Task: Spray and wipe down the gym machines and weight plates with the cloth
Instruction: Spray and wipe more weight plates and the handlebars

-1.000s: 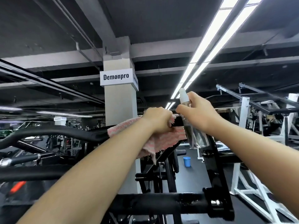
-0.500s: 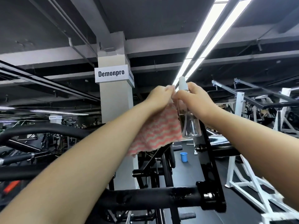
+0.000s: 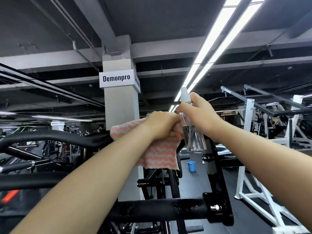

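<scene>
One pink-and-white striped cloth (image 3: 158, 149) hung over the black machine frame (image 3: 214, 166), bunched in the clenched left hand (image 3: 163, 125). The right hand (image 3: 199, 112) gripped one clear spray bottle (image 3: 194, 139); its contents were unclear. One blue cup (image 3: 191, 166) stood on open floor (image 3: 194, 186) beyond.

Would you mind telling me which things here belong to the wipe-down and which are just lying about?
In the job: cloth in left hand; spray bottle in right hand; black machine frame.

Lying about: blue cup on floor; pillar sign; white rack.
</scene>
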Action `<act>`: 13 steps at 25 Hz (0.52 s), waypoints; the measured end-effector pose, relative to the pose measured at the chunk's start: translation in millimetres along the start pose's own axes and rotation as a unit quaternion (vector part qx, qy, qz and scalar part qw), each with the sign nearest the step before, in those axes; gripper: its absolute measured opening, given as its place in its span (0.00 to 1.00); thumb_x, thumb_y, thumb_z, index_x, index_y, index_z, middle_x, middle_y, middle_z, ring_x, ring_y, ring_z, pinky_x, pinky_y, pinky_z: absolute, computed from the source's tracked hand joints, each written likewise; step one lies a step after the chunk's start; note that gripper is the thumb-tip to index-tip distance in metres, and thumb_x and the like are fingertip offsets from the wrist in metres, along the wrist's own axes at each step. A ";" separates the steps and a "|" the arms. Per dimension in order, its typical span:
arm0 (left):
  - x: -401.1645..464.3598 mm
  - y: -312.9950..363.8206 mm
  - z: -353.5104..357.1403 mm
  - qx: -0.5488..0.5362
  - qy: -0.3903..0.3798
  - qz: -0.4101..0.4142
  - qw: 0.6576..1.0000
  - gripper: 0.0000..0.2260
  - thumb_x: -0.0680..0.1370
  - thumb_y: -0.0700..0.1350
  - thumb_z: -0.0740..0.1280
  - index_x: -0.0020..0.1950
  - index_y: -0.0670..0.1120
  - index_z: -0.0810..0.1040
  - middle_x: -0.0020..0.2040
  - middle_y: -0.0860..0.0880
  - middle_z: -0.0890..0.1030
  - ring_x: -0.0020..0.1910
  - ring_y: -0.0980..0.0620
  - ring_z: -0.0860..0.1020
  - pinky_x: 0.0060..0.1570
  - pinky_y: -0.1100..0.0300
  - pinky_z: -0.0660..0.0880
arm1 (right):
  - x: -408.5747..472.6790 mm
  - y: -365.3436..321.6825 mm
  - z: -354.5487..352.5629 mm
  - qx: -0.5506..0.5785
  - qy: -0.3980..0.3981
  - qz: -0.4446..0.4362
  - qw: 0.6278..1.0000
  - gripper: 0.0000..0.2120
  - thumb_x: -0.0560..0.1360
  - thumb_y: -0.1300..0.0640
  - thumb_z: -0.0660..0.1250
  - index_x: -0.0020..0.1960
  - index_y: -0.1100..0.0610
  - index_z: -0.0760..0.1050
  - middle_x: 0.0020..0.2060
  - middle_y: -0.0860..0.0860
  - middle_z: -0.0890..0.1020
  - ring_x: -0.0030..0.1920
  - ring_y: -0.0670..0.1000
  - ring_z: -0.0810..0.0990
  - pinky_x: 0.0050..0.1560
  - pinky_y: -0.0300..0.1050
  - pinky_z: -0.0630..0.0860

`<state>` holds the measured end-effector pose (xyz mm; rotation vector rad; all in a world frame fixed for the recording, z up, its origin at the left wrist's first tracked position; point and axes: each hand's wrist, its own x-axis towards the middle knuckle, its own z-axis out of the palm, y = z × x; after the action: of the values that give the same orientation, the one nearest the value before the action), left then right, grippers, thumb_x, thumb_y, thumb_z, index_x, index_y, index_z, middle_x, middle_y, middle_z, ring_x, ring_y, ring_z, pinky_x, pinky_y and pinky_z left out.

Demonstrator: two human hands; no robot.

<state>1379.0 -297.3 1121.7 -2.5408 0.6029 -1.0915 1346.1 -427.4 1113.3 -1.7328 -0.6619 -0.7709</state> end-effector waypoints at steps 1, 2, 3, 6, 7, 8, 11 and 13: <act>3.8 0.7 4.6 0.060 0.015 0.001 0.998 0.11 0.79 0.47 0.60 0.58 0.44 0.73 0.54 0.46 0.78 0.52 0.44 0.77 0.41 0.58 0.63 | -0.9 1.4 3.0 -0.014 -0.001 -0.008 1.000 0.10 0.72 0.56 0.65 0.37 0.54 0.64 0.37 0.49 0.69 0.37 0.50 0.69 0.39 0.46 0.66; 6.2 1.5 8.7 0.099 0.025 0.000 0.995 0.11 0.79 0.46 0.58 0.59 0.44 0.74 0.55 0.46 0.79 0.53 0.43 0.77 0.41 0.57 0.64 | -1.7 2.7 6.2 -0.037 -0.005 -0.022 0.999 0.11 0.71 0.56 0.65 0.37 0.55 0.64 0.38 0.49 0.69 0.38 0.50 0.69 0.40 0.47 0.67; 6.7 1.3 12.8 0.119 0.030 0.004 0.992 0.12 0.79 0.44 0.57 0.60 0.44 0.73 0.56 0.46 0.79 0.54 0.43 0.78 0.41 0.56 0.65 | -3.1 4.1 10.0 -0.070 -0.009 -0.037 0.997 0.10 0.72 0.56 0.65 0.38 0.56 0.64 0.39 0.50 0.69 0.39 0.50 0.68 0.42 0.47 0.68; 0.6 -5.5 16.8 0.117 0.040 0.012 0.992 0.13 0.78 0.43 0.57 0.61 0.45 0.72 0.55 0.48 0.78 0.53 0.44 0.78 0.41 0.55 0.67 | -7.4 8.0 18.4 -0.159 -0.016 -0.069 0.985 0.10 0.73 0.54 0.64 0.45 0.61 0.68 0.46 0.49 0.70 0.45 0.50 0.70 0.44 0.43 0.67; -4.0 -9.9 16.1 0.098 0.049 0.004 0.994 0.12 0.78 0.44 0.57 0.61 0.45 0.71 0.54 0.47 0.77 0.52 0.44 0.78 0.41 0.54 0.68 | -8.6 8.8 19.4 -0.176 -0.013 -0.071 0.982 0.11 0.73 0.53 0.64 0.47 0.61 0.69 0.48 0.49 0.71 0.48 0.51 0.71 0.46 0.45 0.68; -8.3 -14.7 16.1 0.080 0.059 -0.002 0.995 0.11 0.78 0.44 0.58 0.60 0.45 0.71 0.53 0.46 0.77 0.52 0.43 0.78 0.41 0.52 0.69 | -9.7 9.4 19.7 -0.188 -0.010 -0.072 0.980 0.11 0.72 0.52 0.64 0.47 0.60 0.70 0.50 0.49 0.71 0.50 0.52 0.71 0.48 0.47 0.69; -20.0 -31.3 22.8 0.063 0.147 0.067 0.985 0.08 0.77 0.43 0.57 0.54 0.44 0.69 0.42 0.42 0.77 0.39 0.40 0.79 0.32 0.51 0.73 | -11.2 7.1 19.0 -0.207 -0.016 -0.069 0.976 0.09 0.73 0.50 0.64 0.44 0.56 0.68 0.50 0.47 0.70 0.51 0.52 0.71 0.48 0.48 0.66; -26.2 -41.4 28.8 0.062 0.177 0.117 0.975 0.08 0.72 0.45 0.56 0.49 0.46 0.65 0.32 0.43 0.74 0.25 0.43 0.75 0.21 0.57 0.69 | -11.1 4.7 20.1 -0.213 -0.025 -0.071 0.974 0.10 0.73 0.50 0.63 0.42 0.55 0.67 0.49 0.47 0.70 0.51 0.52 0.71 0.47 0.48 0.66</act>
<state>1394.6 -245.4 1104.7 -2.1181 0.8688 -1.4522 1346.1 -410.0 1097.5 -2.1146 -0.6964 -1.0272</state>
